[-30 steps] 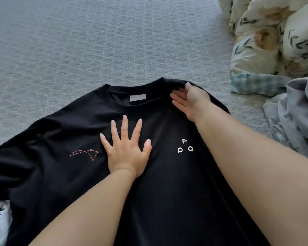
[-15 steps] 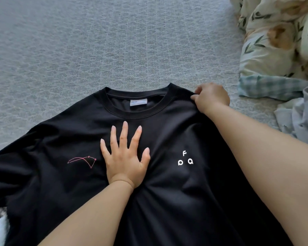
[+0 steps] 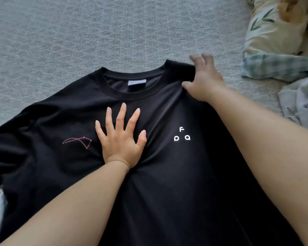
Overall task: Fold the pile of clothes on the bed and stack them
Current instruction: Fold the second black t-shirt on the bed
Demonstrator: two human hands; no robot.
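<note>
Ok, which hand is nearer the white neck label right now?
Left. The left hand presses flat on the black shirt's chest just below the white neck label; the right hand sits at the shoulder seam, farther off to the side.

Matt black cloth shirt, rough textured grey bedspread

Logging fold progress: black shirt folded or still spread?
Spread. The shirt lies front up, collar and both chest prints showing, left hand flat on it.

The left hand presses flat on the black shirt; the right hand, fingers spread, rests at its shoulder on the bed.
</note>
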